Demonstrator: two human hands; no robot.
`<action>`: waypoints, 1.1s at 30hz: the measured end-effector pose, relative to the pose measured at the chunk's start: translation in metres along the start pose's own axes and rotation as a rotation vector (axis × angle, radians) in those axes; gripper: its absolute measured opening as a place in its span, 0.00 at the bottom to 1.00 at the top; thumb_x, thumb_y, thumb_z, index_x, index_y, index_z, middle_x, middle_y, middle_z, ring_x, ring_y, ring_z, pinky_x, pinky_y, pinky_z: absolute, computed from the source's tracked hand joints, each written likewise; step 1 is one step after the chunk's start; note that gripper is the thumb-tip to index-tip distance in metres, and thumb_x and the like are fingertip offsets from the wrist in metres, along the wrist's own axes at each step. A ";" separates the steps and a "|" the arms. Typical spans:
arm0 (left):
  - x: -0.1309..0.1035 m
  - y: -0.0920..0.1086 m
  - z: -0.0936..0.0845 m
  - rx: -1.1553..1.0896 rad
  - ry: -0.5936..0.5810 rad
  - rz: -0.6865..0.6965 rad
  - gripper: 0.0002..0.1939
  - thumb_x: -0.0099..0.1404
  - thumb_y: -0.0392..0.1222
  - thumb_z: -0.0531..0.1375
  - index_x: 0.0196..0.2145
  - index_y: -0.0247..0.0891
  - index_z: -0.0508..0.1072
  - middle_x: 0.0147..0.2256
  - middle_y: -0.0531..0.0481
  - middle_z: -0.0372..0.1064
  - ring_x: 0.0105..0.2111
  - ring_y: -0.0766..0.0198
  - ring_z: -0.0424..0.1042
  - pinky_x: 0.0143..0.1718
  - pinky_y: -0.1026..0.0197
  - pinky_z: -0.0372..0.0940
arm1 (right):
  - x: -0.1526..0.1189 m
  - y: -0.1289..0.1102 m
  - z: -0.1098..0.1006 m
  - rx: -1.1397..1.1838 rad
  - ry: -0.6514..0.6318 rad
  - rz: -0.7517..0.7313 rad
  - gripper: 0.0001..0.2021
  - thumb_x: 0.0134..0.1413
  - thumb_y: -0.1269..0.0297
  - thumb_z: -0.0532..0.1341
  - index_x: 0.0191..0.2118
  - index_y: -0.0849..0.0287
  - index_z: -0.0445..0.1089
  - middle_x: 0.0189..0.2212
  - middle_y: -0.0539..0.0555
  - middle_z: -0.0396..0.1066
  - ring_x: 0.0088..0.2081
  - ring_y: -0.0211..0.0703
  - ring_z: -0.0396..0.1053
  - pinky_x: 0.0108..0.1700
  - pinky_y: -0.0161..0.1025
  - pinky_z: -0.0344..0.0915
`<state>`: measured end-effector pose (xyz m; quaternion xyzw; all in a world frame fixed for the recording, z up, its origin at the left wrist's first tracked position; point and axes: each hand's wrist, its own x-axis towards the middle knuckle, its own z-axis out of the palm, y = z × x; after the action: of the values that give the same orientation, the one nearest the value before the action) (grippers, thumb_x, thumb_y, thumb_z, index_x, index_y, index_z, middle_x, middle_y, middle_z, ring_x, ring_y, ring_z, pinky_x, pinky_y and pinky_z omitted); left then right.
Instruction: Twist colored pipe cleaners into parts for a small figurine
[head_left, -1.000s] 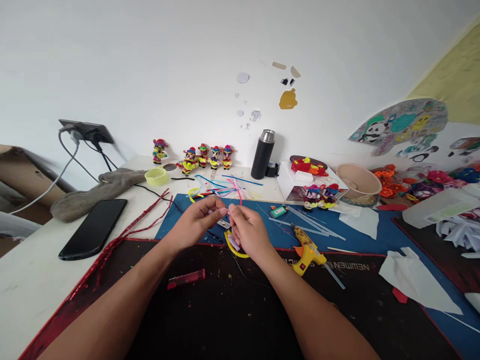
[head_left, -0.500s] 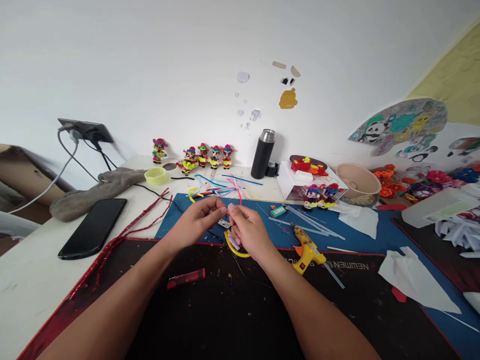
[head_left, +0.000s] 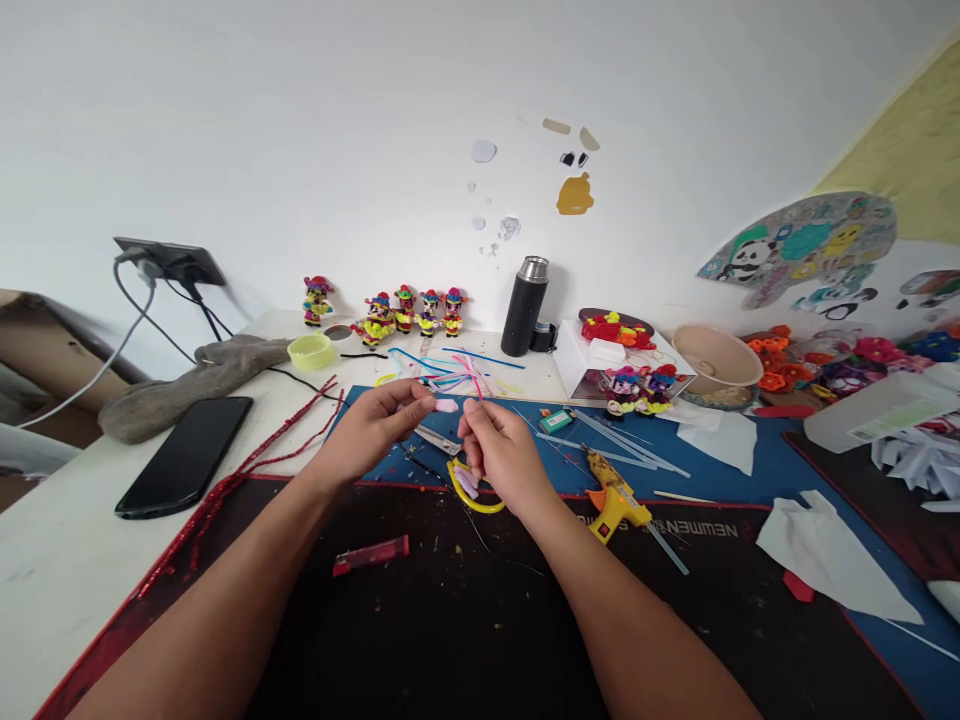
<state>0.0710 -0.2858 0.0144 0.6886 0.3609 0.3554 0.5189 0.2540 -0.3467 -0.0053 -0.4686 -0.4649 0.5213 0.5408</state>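
Between its thumb and fingertips, my left hand (head_left: 386, 425) pinches a small pale pink fuzzy piece (head_left: 445, 405) whose free end points right. A narrow gap separates it from my right hand (head_left: 501, 445), whose thumb and fingers are pressed together; whatever they hold is too small to make out. Under the hands on the blue mat lie yellow-handled scissors (head_left: 480, 503), their blades (head_left: 437, 438) pointing up and left. A small lilac piece (head_left: 466, 483) rests at the scissor handle, just below my right hand.
A yellow glue gun (head_left: 616, 500) lies on the right, near clear glue sticks (head_left: 630, 455). A red tool (head_left: 371, 555) is in front on the black mat (head_left: 420, 640). Behind stand a black flask (head_left: 524, 308) and several small figures (head_left: 405, 310). A phone (head_left: 185, 457) lies left.
My hands have moved slightly apart, and the pale pink piece now shows in my left fingertips. More of the scissor blades is visible.
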 end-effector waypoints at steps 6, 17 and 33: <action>-0.003 -0.008 0.011 0.257 -0.256 0.040 0.14 0.68 0.52 0.64 0.38 0.38 0.80 0.26 0.55 0.66 0.27 0.65 0.60 0.28 0.65 0.55 | 0.005 -0.002 -0.006 0.076 0.089 -0.032 0.25 0.61 0.37 0.62 0.28 0.55 0.66 0.12 0.43 0.59 0.13 0.34 0.55 0.17 0.32 0.52; -0.004 -0.027 0.029 0.569 -0.379 0.114 0.09 0.71 0.41 0.58 0.40 0.39 0.79 0.29 0.53 0.73 0.28 0.63 0.67 0.32 0.63 0.56 | -0.001 -0.005 0.000 0.045 0.032 -0.037 0.23 0.64 0.41 0.61 0.28 0.56 0.67 0.12 0.42 0.59 0.13 0.32 0.54 0.16 0.32 0.51; 0.001 -0.022 0.021 -0.303 -0.122 -0.166 0.34 0.69 0.71 0.57 0.51 0.34 0.73 0.24 0.59 0.50 0.20 0.69 0.45 0.20 0.66 0.43 | -0.005 -0.002 0.003 -0.042 0.000 -0.051 0.23 0.66 0.39 0.60 0.30 0.54 0.66 0.13 0.42 0.59 0.13 0.34 0.54 0.17 0.33 0.54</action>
<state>0.0875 -0.2900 -0.0110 0.5906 0.3266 0.3195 0.6651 0.2514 -0.3519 -0.0030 -0.4678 -0.4875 0.4976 0.5439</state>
